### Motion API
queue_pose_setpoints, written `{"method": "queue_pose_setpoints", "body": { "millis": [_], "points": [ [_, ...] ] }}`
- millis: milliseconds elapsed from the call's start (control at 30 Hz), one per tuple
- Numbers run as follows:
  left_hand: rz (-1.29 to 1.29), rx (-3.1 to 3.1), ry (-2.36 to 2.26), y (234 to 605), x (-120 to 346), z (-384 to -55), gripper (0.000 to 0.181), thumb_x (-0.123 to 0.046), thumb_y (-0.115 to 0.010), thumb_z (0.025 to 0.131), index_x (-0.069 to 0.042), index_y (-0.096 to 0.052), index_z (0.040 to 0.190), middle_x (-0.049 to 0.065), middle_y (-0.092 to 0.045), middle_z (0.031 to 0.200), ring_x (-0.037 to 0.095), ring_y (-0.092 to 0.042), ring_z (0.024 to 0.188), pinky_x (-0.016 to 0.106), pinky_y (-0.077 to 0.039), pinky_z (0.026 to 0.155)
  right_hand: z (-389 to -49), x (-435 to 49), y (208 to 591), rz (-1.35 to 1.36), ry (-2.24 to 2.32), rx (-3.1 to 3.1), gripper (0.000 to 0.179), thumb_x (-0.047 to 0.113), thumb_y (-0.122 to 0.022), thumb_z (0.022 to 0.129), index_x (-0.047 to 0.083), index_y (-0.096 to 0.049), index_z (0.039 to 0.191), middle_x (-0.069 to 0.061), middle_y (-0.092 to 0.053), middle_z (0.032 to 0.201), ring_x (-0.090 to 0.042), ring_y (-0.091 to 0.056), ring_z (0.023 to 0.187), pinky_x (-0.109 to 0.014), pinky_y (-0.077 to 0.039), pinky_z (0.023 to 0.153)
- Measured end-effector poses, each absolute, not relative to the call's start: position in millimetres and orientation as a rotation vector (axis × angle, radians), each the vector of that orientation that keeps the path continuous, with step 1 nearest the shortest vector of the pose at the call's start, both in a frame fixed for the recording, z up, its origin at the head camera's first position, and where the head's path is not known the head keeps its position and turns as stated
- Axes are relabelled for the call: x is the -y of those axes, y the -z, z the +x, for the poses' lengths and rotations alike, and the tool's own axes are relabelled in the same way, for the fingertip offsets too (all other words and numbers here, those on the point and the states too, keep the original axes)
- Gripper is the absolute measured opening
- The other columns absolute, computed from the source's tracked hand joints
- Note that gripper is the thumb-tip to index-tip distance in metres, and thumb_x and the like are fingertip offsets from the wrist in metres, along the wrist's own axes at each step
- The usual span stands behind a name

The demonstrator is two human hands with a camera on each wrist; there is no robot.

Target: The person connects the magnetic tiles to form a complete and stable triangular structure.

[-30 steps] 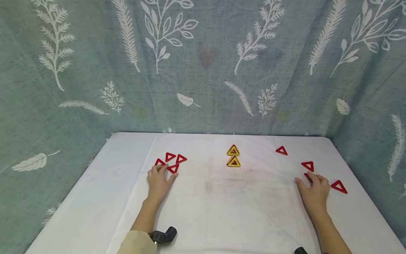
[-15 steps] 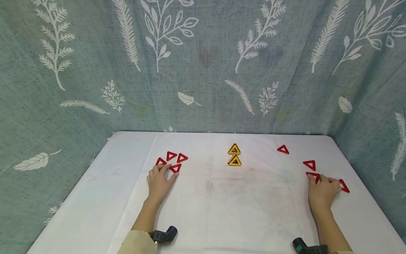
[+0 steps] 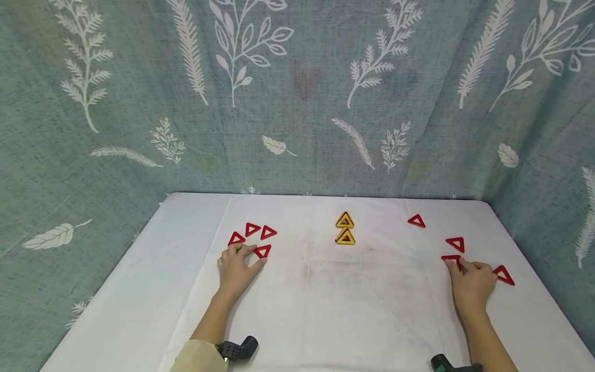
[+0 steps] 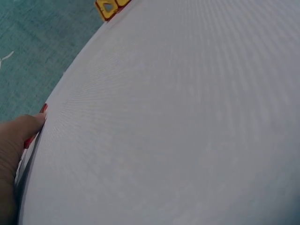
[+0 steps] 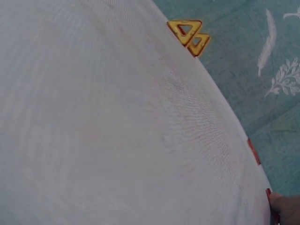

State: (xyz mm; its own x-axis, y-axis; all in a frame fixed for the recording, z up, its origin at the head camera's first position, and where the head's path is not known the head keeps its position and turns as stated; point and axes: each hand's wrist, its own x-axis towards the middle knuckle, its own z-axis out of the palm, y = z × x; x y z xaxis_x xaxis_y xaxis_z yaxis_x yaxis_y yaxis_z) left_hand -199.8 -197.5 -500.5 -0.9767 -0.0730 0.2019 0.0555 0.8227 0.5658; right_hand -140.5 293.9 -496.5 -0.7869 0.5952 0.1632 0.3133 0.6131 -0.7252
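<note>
In the head view my left hand (image 3: pixel 237 271) pinches a hollow red triangle (image 3: pixel 267 252) between thumb and fingers, low over the white table (image 3: pixel 353 310). Just behind those fingers lies a second red triangle (image 3: pixel 236 241), with two more a little farther back. My right hand (image 3: pixel 471 287) pinches another hollow red triangle (image 3: pixel 450 257), partly covered by the fingers. Beside its knuckles lies a red triangle (image 3: pixel 504 282); another red triangle (image 3: pixel 459 244) is just beyond the fingertips. In the left wrist view the thumb (image 4: pixel 30 125) overlaps a sliver of red.
Two yellow triangles with red showing at their edges, a far one (image 3: pixel 345 226) and a near one (image 3: pixel 345 243), lie point to base at the back middle. A lone red triangle (image 3: pixel 417 225) lies at the back right. A patterned green curtain (image 3: pixel 297 103) hangs behind the table.
My left hand has drawn its red triangle right and toward me, away from the others. My right hand has moved in from the left, then pulled its red triangle slightly left.
</note>
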Motion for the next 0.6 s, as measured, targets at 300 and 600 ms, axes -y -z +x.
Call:
{"method": "queue_pose_setpoints", "body": {
  "millis": [300,600],
  "points": [
    [-0.002,2.771,0.851,500.5,195.6,-199.2,0.048,-0.042,-0.077,0.073,-0.013,-0.066,0.109,0.015,-0.047,0.121,0.032,-0.037,0.111,0.049,-0.023,0.092,-137.2,-290.2,497.6,-0.651,-0.916,2.534,0.044,0.018,-0.065,0.089,-0.009,-0.055,0.122,-0.033,-0.043,0.12,-0.049,-0.035,0.115,-0.057,-0.032,0.089],
    [-0.12,2.778,0.855,501.0,198.2,-199.0,0.045,-0.04,-0.078,0.073,-0.019,-0.069,0.112,0.011,-0.05,0.119,0.031,-0.038,0.115,0.051,-0.023,0.095,-139.0,-290.9,496.0,-0.562,-0.817,2.67,0.048,0.029,-0.069,0.085,-0.002,-0.058,0.121,-0.03,-0.05,0.112,-0.048,-0.042,0.107,-0.059,-0.024,0.089]
  ]
}}
